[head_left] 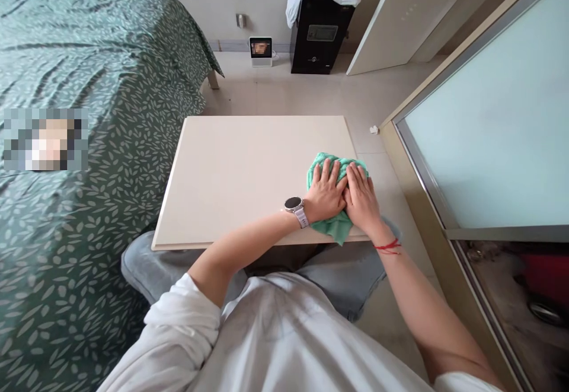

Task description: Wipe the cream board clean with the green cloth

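Note:
A green cloth (pixel 333 229) lies bunched on the right end of a cream tabletop (pixel 235 172), near its front corner. My left hand (pixel 326 193) rests flat on the cloth with fingers spread, a watch on its wrist. Beside it and touching it, my right hand (pixel 361 197) presses on the cloth's right part, its fingers stretched forward. A red string circles the right wrist. Both palms hide the middle of the cloth.
A bed with a green leaf-pattern cover (pixel 146 89) stands at the left. Behind the table are a small screen (pixel 261 49) and a black cabinet (pixel 316 36) topped with clothes. A framed sliding door (pixel 498 107) runs along the right.

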A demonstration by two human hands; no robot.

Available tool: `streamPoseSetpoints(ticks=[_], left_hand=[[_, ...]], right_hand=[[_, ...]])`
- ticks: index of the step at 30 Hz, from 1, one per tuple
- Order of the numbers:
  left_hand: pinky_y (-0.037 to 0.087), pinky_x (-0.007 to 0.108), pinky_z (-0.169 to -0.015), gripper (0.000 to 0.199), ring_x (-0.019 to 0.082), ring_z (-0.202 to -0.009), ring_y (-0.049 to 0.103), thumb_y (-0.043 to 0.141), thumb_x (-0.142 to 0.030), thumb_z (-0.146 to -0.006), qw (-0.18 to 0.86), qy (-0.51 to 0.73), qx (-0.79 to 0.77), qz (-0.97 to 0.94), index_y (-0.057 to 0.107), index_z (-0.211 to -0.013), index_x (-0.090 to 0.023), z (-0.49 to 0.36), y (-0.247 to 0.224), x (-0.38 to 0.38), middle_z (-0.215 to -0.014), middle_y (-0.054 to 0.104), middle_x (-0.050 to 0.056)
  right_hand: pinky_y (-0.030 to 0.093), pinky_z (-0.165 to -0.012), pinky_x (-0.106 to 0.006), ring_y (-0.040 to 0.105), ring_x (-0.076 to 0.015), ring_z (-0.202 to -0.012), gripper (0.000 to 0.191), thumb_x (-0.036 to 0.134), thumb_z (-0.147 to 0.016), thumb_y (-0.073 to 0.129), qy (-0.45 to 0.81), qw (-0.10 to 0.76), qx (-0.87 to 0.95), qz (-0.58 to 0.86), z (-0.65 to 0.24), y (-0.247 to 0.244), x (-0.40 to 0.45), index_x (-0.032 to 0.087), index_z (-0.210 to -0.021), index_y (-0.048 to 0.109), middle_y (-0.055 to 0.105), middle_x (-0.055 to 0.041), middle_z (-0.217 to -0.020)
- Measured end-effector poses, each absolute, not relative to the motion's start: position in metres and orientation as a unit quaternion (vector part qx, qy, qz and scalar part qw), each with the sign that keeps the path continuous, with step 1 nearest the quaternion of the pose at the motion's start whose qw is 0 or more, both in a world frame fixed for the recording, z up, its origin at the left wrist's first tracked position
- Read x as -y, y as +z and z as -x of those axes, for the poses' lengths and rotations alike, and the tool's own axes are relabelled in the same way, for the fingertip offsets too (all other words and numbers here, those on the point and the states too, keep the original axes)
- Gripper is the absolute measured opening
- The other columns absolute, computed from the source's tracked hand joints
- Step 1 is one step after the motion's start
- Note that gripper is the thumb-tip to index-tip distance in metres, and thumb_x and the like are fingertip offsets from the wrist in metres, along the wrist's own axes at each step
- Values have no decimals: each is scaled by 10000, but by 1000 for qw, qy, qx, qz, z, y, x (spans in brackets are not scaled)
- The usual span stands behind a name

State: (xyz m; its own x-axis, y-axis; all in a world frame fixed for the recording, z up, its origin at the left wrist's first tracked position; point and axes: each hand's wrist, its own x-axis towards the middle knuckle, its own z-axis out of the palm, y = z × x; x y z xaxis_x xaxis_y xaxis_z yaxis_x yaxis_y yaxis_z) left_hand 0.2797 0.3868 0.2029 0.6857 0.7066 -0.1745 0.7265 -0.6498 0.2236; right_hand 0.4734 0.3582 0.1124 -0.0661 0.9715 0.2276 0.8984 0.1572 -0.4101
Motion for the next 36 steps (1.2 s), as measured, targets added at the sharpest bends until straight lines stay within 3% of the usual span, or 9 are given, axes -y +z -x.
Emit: streamPoseSetpoints(ticks=[6, 9, 11, 14, 18, 22, 27, 32, 36], left_hand=[[172, 781, -1556, 832, 568, -1929, 86, 529, -275, -1270, 133, -40, -414, -900, 275, -2026, -41, -216, 202, -372, -2049, 125, 309], [228, 816, -1530, 866, 577, -1916, 116, 590, -217, -1189, 121, -25, -475, -871, 359, -1999, -15, -161, 197, -359, -2019, 161, 337], [218, 821, -1529, 893, 578, -1915, 110, 587, -202, -1142, 107, -27, -524, -844, 382, -1985, 11, -119, 192, -348, -2016, 153, 340], [201, 773, -1551, 867, 540, -1937, 102, 446, -258, -1155, 84, -27, -608, -789, 409, -1979, 7, -54, 189, -330, -2047, 140, 294], [272, 776, -1514, 913, 584, -1908, 248, 279, -367, -1143, 55, 12, -688, -724, 510, -1909, 74, 13, 191, -301, -2015, 282, 335], [362, 760, -1453, 896, 659, -1873, 267, 302, -318, -1148, 46, -19, -761, -647, 455, -1902, 142, 37, 199, -272, -1996, 260, 412], [353, 878, -1405, 800, 709, -1832, 304, 319, -273, -1240, 30, -49, -806, -589, 416, -1918, 141, 17, 208, -249, -1966, 259, 463], [291, 960, -1407, 813, 692, -1874, 208, 470, -231, -1242, 29, -119, -768, -629, 317, -1978, 79, -27, 213, -258, -1994, 168, 442], [288, 946, -1441, 854, 680, -1860, 203, 600, -228, -1180, 65, -61, -700, -708, 401, -1954, 75, -81, 202, -281, -1983, 174, 409]], right_hand=[[365, -1552, -807, 405, -454, -1917, 789, 306, -1222, 314, 121, 230, 738, 623, -398, 124, -344, 203, -1990, 462, 469, -221, -2024], [287, -1566, -860, 370, -436, -1935, 799, 272, -1222, 354, 160, 220, 780, 564, -337, 135, -352, 251, -2019, 412, 442, -162, -2046], [260, -1585, -830, 354, -405, -1945, 795, 237, -1215, 374, 176, 196, 809, 525, -290, 143, -359, 211, -2008, 431, 419, -152, -2057], [236, -1598, -785, 319, -397, -1957, 775, 177, -1206, 373, 184, 164, 845, 475, -217, 155, -365, 92, -1969, 476, 379, -196, -2059], [281, -1587, -761, 374, -385, -1937, 761, 162, -1201, 410, 195, 151, 879, 408, -133, 166, -368, 140, -1953, 524, 417, -171, -2045], [309, -1601, -695, 398, -342, -1929, 754, 178, -1211, 371, 171, 111, 930, 307, -86, 176, -368, 159, -1946, 539, 396, -114, -2051], [268, -1624, -567, 360, -284, -1942, 731, 228, -1240, 349, 151, 80, 955, 243, -84, 181, -363, 170, -1951, 510, 344, -16, -2069], [315, -1604, -667, 410, -312, -1924, 725, 162, -1221, 413, 182, 133, 923, 312, -138, 170, -351, 198, -1928, 572, 443, -106, -2033], [335, -1588, -700, 412, -345, -1924, 759, 132, -1182, 425, 202, 171, 885, 382, -218, 156, -347, 146, -1928, 568, 491, -170, -2009]])
